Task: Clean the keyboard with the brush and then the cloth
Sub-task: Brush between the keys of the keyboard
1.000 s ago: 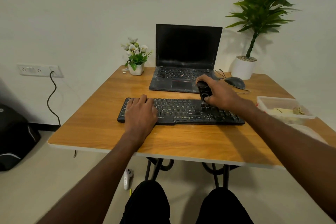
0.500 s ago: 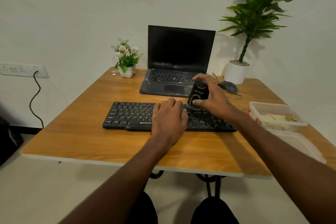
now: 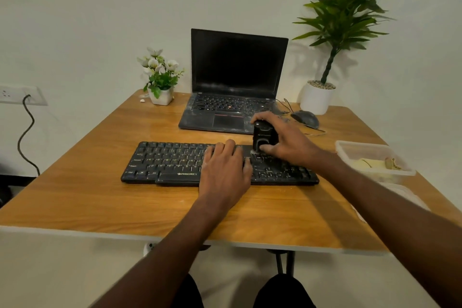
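Note:
A black keyboard lies across the middle of the wooden table. My left hand rests flat on its middle keys, fingers straight, pressing it down. My right hand grips a black brush upright, its bristle end touching the keys in the keyboard's upper right part. White dust specks show on the keys near the brush. A pale yellow cloth lies in a clear plastic tray at the right.
A dusty open laptop stands behind the keyboard, with a wired mouse to its right. A small flower pot and a tall potted plant sit at the back. The clear tray lines the right edge.
My left hand slid from the keyboard's left end to its middle. My right hand stood the brush upright and shifted it slightly left along the upper right keys.

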A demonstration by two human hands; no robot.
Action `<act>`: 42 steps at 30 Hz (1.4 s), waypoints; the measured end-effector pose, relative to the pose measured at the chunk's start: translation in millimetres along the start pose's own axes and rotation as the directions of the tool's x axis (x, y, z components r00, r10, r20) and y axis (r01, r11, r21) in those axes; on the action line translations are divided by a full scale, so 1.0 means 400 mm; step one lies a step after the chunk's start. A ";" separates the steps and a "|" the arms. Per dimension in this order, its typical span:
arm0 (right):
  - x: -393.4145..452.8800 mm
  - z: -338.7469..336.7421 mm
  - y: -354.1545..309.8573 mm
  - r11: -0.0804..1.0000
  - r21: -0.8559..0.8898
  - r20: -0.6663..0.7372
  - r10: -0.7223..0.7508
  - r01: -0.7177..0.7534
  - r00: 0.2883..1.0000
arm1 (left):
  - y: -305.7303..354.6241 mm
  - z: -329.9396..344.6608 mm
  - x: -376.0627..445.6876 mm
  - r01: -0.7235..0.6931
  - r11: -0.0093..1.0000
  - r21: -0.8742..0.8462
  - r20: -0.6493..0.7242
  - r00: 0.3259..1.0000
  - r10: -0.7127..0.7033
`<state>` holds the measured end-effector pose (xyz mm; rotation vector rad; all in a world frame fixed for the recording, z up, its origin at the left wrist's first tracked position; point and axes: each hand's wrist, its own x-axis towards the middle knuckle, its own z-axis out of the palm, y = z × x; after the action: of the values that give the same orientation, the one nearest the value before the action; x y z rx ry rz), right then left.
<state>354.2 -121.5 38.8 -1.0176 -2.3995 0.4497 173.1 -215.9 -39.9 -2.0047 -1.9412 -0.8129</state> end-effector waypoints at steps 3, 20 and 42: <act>0.003 -0.023 0.010 0.999 -0.045 -0.037 0.027 -0.029 0.999 | 0.001 0.001 0.001 0.002 1.000 0.010 0.010 1.000 -0.003; 0.048 0.000 -0.030 0.995 -0.087 0.045 0.048 -0.044 0.998 | 0.004 -0.006 0.004 -0.001 1.000 0.029 0.016 1.000 0.000; -0.073 -0.030 0.022 0.994 -0.002 -0.096 0.107 -0.107 0.990 | 0.006 -0.007 0.002 0.007 0.998 0.067 0.056 0.998 -0.011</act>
<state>383.3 -135.7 35.3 -1.1490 -2.2716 0.4205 174.7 -217.1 -36.6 -2.0026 -1.9816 -0.6916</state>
